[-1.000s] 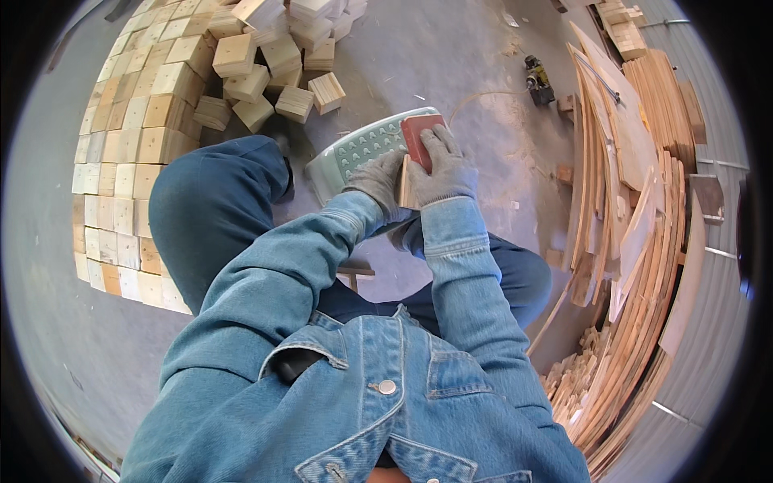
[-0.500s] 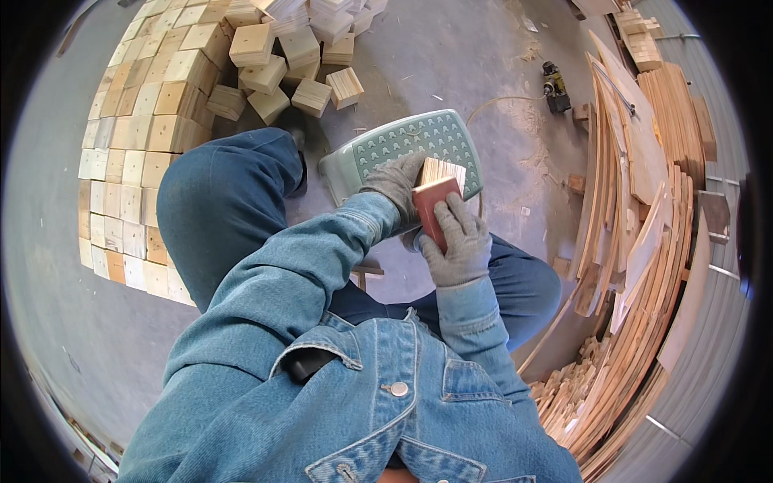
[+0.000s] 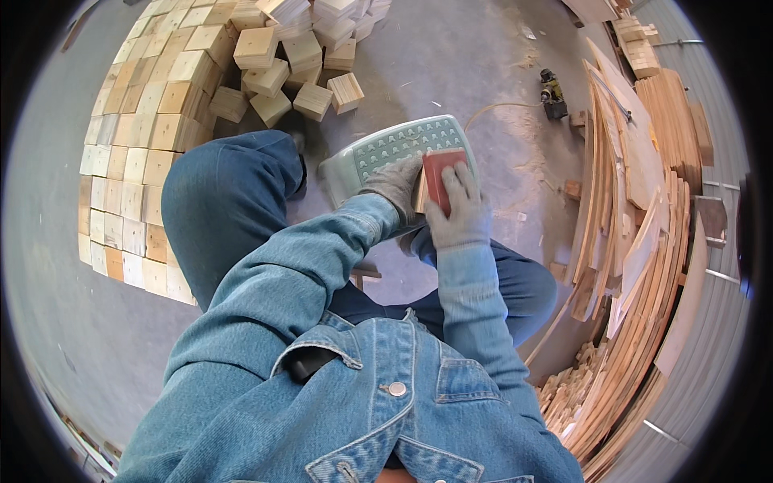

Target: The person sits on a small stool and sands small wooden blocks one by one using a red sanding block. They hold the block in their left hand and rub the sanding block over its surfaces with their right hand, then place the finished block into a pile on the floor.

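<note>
On the pale green plastic stool (image 3: 342, 167) in front of me, my left hand (image 3: 394, 185), in a grey glove, grips a light wooden block (image 3: 420, 193) by its left side. A reddish-brown sanding block (image 3: 439, 173) lies flat across the wooden block and covers most of it. My right hand (image 3: 460, 209), gloved in grey as well, is closed over the sanding block's right side, its fingers pointing away from me. The stool's top has a raised pattern.
A neat stack of wooden blocks (image 3: 137, 153) stands at the left, with loose blocks (image 3: 312, 101) heaped beside it. A cordless drill (image 3: 553, 93) is on the floor at far right. Long planks and boards (image 3: 644, 274) line the right side.
My right hand has slid the sanding block away from me along the wooden block, now hiding the grained face that showed before. My left hand has stayed nearly in place.
</note>
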The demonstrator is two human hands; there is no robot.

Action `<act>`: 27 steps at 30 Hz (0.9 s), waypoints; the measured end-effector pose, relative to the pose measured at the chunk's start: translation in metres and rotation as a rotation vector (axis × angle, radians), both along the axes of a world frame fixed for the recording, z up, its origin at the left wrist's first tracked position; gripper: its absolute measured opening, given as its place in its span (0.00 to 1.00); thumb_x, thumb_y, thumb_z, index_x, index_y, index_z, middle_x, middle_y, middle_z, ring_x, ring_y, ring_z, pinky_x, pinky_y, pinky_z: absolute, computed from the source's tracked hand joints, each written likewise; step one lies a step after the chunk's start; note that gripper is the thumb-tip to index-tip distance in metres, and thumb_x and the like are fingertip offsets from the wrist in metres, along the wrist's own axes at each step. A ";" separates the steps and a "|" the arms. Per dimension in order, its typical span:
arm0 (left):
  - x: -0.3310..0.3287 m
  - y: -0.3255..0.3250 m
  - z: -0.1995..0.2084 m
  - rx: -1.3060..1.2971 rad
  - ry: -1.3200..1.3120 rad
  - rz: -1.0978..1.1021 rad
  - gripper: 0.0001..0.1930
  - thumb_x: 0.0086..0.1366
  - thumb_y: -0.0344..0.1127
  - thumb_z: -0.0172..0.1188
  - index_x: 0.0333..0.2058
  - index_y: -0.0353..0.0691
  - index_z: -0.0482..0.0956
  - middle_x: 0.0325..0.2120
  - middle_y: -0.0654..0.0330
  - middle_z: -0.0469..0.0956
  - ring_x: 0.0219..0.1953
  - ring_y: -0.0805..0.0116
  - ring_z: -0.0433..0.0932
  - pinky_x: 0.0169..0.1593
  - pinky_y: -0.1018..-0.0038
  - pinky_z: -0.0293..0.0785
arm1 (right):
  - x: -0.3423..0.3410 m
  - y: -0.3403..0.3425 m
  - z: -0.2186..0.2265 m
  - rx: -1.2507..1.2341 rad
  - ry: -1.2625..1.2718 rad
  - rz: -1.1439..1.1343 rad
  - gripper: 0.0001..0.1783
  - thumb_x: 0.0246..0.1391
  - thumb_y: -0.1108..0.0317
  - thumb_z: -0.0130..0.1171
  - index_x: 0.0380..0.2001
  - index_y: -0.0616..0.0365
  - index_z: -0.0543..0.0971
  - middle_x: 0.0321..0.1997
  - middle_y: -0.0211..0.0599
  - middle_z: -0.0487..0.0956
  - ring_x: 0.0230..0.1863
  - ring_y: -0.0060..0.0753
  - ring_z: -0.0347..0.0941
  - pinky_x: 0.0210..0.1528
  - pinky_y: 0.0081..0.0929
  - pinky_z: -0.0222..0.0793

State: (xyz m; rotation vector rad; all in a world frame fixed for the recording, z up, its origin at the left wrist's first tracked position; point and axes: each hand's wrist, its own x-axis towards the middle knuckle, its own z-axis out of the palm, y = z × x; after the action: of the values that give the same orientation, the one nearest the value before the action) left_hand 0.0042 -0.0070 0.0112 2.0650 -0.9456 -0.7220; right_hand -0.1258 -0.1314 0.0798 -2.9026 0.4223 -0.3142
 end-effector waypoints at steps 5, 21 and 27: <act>-0.004 0.000 -0.008 -0.005 -0.036 0.036 0.53 0.52 0.61 0.75 0.72 0.45 0.64 0.67 0.45 0.71 0.68 0.43 0.72 0.73 0.55 0.67 | -0.061 0.039 0.016 0.021 -0.025 0.056 0.38 0.43 0.59 0.78 0.61 0.53 0.84 0.69 0.49 0.78 0.57 0.60 0.77 0.63 0.53 0.73; -0.001 -0.001 0.002 0.008 0.001 0.014 0.58 0.47 0.60 0.79 0.73 0.44 0.62 0.67 0.45 0.71 0.69 0.45 0.72 0.74 0.57 0.67 | 0.037 -0.019 -0.006 0.016 -0.045 -0.082 0.36 0.49 0.57 0.75 0.63 0.53 0.83 0.72 0.46 0.76 0.67 0.60 0.74 0.75 0.51 0.65; -0.002 0.000 0.005 0.011 0.019 0.006 0.53 0.50 0.56 0.77 0.71 0.45 0.64 0.65 0.45 0.73 0.68 0.44 0.73 0.73 0.56 0.68 | -0.043 0.024 0.006 0.024 -0.057 0.046 0.36 0.46 0.58 0.76 0.62 0.51 0.84 0.72 0.46 0.76 0.59 0.60 0.75 0.66 0.52 0.71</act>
State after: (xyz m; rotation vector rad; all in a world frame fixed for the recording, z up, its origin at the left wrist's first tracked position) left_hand 0.0018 -0.0068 0.0162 2.0662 -0.9265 -0.7443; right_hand -0.1687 -0.1071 0.0854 -2.8674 0.3467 -0.3804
